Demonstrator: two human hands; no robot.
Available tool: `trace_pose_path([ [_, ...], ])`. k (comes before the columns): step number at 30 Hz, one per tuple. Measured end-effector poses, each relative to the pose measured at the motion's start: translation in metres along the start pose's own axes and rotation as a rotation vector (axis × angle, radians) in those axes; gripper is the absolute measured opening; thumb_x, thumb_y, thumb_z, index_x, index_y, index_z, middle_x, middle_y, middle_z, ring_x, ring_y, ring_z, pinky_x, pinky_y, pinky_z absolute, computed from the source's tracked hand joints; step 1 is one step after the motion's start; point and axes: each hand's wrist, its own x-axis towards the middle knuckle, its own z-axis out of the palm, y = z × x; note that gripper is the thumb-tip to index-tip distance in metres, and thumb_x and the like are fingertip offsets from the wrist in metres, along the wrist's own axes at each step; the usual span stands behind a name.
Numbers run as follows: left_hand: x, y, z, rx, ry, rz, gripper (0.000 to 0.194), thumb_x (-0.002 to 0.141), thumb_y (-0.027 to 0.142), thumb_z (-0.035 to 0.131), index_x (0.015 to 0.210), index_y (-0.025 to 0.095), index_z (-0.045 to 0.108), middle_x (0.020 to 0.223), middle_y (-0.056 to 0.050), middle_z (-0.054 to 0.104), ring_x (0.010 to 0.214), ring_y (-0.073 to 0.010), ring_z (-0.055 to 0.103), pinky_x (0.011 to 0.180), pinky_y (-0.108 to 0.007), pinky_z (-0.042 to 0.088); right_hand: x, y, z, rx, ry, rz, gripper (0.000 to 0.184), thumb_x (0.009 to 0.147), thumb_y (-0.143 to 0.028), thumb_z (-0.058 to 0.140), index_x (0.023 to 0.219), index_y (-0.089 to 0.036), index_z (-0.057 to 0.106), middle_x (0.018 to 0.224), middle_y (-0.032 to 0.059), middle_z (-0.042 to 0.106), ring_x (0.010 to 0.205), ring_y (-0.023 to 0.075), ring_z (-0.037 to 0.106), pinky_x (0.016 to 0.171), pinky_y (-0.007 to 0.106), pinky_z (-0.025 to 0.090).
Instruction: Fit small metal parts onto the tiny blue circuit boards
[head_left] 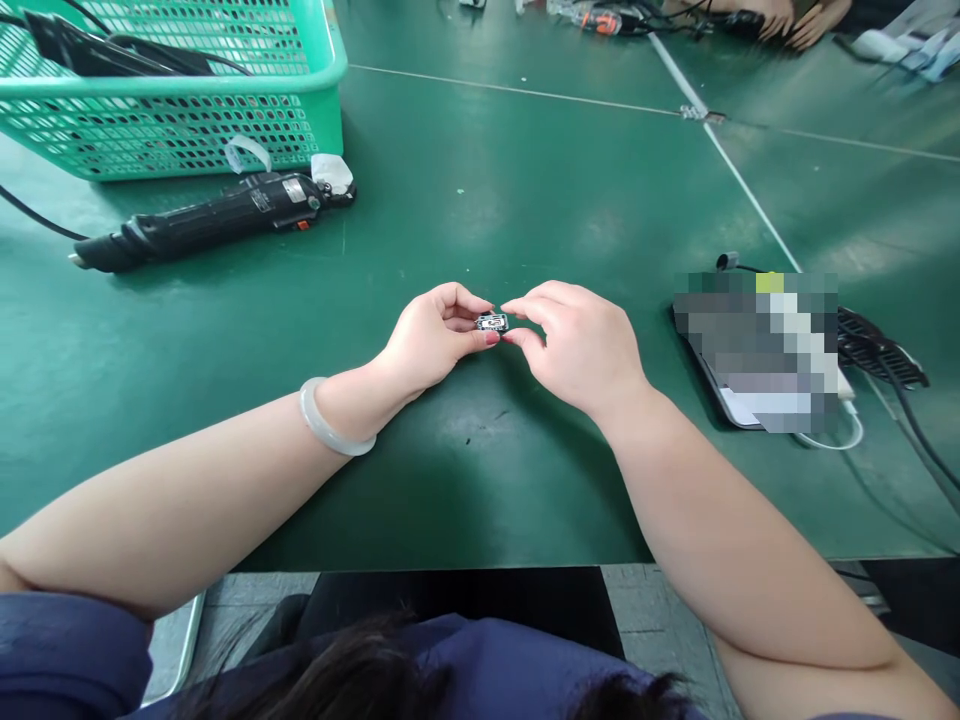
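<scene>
A small flat black part with white markings (pixel 492 322) is between my two hands, just over the green table; its exact kind is too small to tell. My left hand (pixel 435 335) pinches it from the left, thumb below and fingers above, with a pale bangle (pixel 330 425) at the wrist. From the right, my right hand (pixel 581 340) closes thumb and fingertips around the part's other end. The tips partly cover its edges.
A green basket (pixel 319 125) holding black corded things stands at back left. In front of it lies a black electric screwdriver (pixel 217 215). On the right are a blurred-out phone-like device (pixel 739 375) and cables. Another person's hands (pixel 799 20) work at the far side.
</scene>
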Motion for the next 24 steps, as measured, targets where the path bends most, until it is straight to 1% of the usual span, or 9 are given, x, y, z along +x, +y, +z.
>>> trace_pose_path([
  [2, 0.0, 0.0, 0.0, -0.01, 0.005, 0.008, 0.025, 0.063, 0.007, 0.076, 0.08, 0.014, 0.059, 0.079, -0.003, 0.07, 0.076, -0.0139, 0.068, 0.082, -0.034, 0.053, 0.001, 0.001, 0.002, 0.001, -0.014, 0.007, 0.024, 0.088, -0.025, 0.051, 0.103, -0.02, 0.07, 0.102, 0.0067, 0.068, 0.092, 0.0216, 0.059, 0.07, 0.032, 0.043],
  [6, 0.001, 0.0, 0.0, -0.02, 0.01, 0.012, 0.026, 0.061, 0.006, 0.077, 0.08, 0.013, 0.059, 0.079, -0.004, 0.07, 0.075, -0.0139, 0.068, 0.082, -0.034, 0.053, 0.003, 0.001, 0.006, 0.014, 0.008, -0.003, 0.023, 0.088, -0.024, 0.051, 0.098, -0.02, 0.07, 0.1, 0.0064, 0.069, 0.09, 0.0203, 0.059, 0.069, 0.031, 0.042],
  [11, 0.002, -0.001, 0.0, -0.017, 0.02, 0.032, 0.026, 0.061, 0.005, 0.076, 0.08, 0.012, 0.06, 0.079, -0.003, 0.069, 0.075, -0.0132, 0.067, 0.083, -0.034, 0.052, 0.002, 0.001, 0.009, 0.018, 0.052, -0.024, 0.021, 0.088, -0.024, 0.052, 0.097, -0.019, 0.07, 0.098, 0.0053, 0.068, 0.088, 0.0185, 0.059, 0.068, 0.03, 0.042],
  [17, -0.001, 0.0, 0.001, -0.012, 0.03, 0.05, 0.026, 0.06, 0.002, 0.076, 0.078, 0.012, 0.06, 0.075, -0.003, 0.069, 0.072, -0.0125, 0.067, 0.084, -0.035, 0.052, 0.001, 0.0, 0.011, 0.006, 0.062, -0.028, 0.02, 0.088, -0.024, 0.052, 0.096, -0.019, 0.07, 0.096, 0.0048, 0.068, 0.085, 0.0179, 0.059, 0.066, 0.03, 0.04],
  [20, -0.001, -0.001, 0.001, -0.008, 0.027, 0.065, 0.026, 0.06, 0.004, 0.077, 0.078, 0.012, 0.06, 0.076, -0.003, 0.069, 0.073, -0.0125, 0.066, 0.086, -0.036, 0.051, 0.0, -0.001, 0.011, 0.006, 0.074, -0.019, 0.02, 0.087, -0.025, 0.052, 0.093, -0.02, 0.07, 0.094, 0.0048, 0.067, 0.083, 0.0176, 0.058, 0.063, 0.03, 0.039],
  [24, -0.002, -0.004, -0.002, -0.088, 0.002, 0.057, 0.024, 0.063, 0.008, 0.077, 0.081, 0.012, 0.063, 0.077, -0.003, 0.069, 0.073, -0.0108, 0.065, 0.085, -0.033, 0.051, -0.001, -0.005, 0.011, 0.039, 0.098, -0.014, 0.02, 0.087, -0.029, 0.053, 0.093, -0.019, 0.07, 0.092, 0.0047, 0.067, 0.082, 0.0169, 0.059, 0.065, 0.029, 0.039],
])
